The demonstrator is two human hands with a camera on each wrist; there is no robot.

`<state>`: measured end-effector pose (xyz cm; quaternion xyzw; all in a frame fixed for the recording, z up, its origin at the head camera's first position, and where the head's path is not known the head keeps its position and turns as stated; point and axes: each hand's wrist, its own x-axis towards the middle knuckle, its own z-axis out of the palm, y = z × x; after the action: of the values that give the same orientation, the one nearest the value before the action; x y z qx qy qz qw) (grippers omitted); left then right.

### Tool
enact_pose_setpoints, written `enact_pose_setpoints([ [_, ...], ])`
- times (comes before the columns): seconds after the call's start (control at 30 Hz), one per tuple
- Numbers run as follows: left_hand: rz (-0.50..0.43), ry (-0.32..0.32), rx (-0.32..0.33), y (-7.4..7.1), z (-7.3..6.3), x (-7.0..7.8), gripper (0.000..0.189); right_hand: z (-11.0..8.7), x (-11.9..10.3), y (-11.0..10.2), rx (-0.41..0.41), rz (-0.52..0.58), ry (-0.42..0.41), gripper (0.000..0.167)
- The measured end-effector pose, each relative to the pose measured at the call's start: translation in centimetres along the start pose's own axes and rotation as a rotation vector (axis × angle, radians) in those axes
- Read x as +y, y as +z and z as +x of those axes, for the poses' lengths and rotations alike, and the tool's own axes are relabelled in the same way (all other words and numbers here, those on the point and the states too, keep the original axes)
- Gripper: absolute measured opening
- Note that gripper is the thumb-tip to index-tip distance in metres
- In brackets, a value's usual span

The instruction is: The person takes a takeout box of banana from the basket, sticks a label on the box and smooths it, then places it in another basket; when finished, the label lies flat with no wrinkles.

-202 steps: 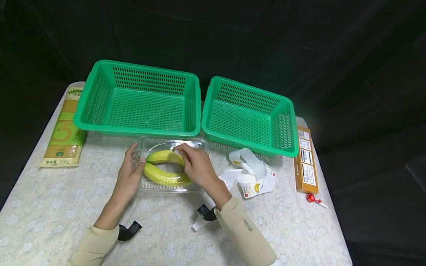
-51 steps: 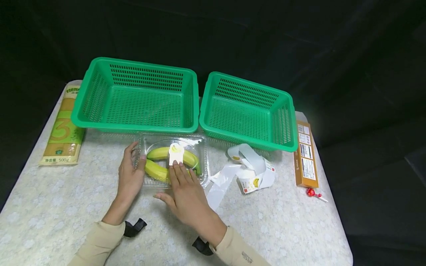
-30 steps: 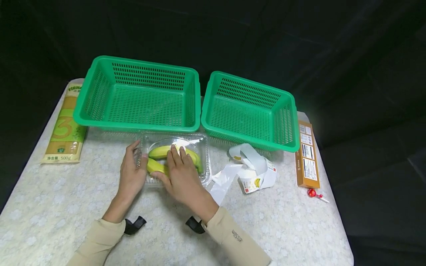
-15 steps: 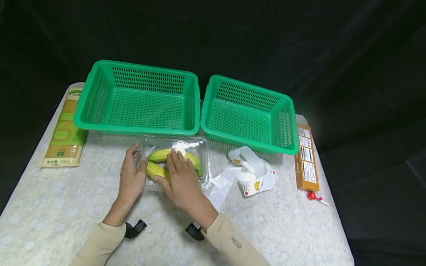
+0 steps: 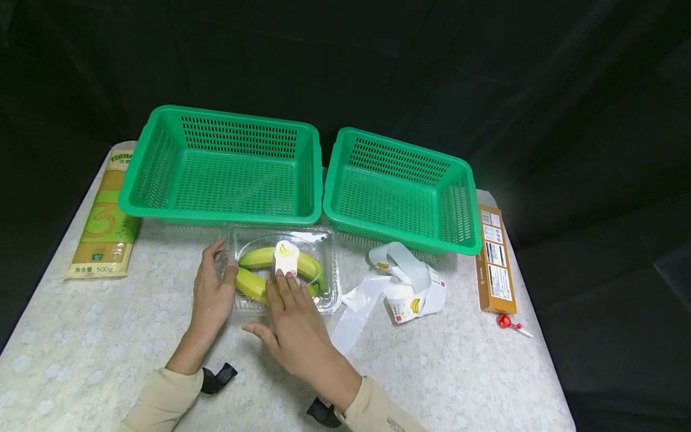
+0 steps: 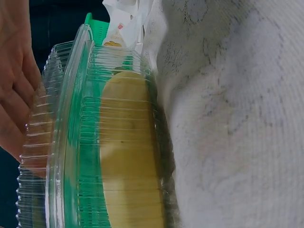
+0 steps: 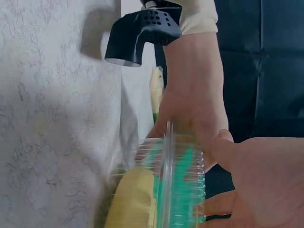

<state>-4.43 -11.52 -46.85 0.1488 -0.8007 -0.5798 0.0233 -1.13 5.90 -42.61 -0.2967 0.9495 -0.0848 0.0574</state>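
A clear plastic clamshell box (image 5: pixel 330 270) lies closed in the middle of the table, in front of the green baskets. Two yellow bananas (image 5: pixel 252 284) show through its lid. On the lid sits a white label (image 5: pixel 287 255) with a banana picture. My left hand (image 5: pixel 213 297) holds the box's left side, its thumb at the lid's edge. My right hand (image 5: pixel 299 333) lies palm down, its straight fingertips touching the label's lower end and its thumb spread to the left. In the left wrist view one banana (image 6: pixel 128 152) shows through the ribbed side wall.
Two green baskets, a larger one (image 5: pixel 218 217) and a smaller one (image 5: pixel 402 240), stand behind the box. A curled strip of banana labels (image 5: pixel 415 294) lies to the right. Further out are an orange carton (image 5: pixel 495 264), a red lollipop (image 5: pixel 504 321) and, at left, a noodle pack (image 5: pixel 102 231).
Earliest, my right fingers pinched something small over the unlabelled lid. Then the label appeared, my flat right hand slid forward over it and has drawn back, uncovering it. The left hand stayed.
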Motion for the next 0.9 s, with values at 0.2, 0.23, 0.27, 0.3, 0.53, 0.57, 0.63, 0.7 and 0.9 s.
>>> enact_pose_setpoints([
  [0.2,-0.02,-0.012,-0.024,-0.2,0.0,-0.1,0.056,-0.6,1.1,-0.3,0.058,0.166,0.044,0.067],
  [0.23,-0.028,-0.018,-0.032,-0.3,0.0,-0.1,0.057,-0.8,1.4,-0.4,0.082,0.205,0.058,0.064],
  [0.27,-0.035,-0.025,-0.04,-0.3,0.0,-0.1,0.057,-0.8,1.8,-0.4,0.113,0.242,0.074,0.061],
  [0.3,-0.041,-0.032,-0.05,-0.4,0.0,-0.1,0.058,-0.9,2.2,-0.5,0.148,0.273,0.092,0.058],
  [0.53,-0.057,-0.051,-0.122,-1.2,0.2,0.0,0.06,-0.7,6.4,-0.2,0.357,0.496,0.299,0.068],
  [0.57,-0.059,-0.058,-0.133,-1.2,0.2,0.0,0.061,-0.6,7.0,-0.1,0.351,0.528,0.335,0.072],
  [0.63,-0.069,-0.072,-0.155,-1.5,0.2,0.0,0.062,-0.6,8.0,0.0,0.327,0.587,0.387,0.076],
  [0.7,-0.078,-0.084,-0.175,-1.7,0.1,0.0,0.064,-0.6,8.7,0.1,0.286,0.635,0.423,0.077],
  [0.9,-0.118,-0.051,-0.218,-2.1,-0.2,-0.2,0.069,-0.9,9.2,0.4,0.216,0.71,0.444,0.075],
])
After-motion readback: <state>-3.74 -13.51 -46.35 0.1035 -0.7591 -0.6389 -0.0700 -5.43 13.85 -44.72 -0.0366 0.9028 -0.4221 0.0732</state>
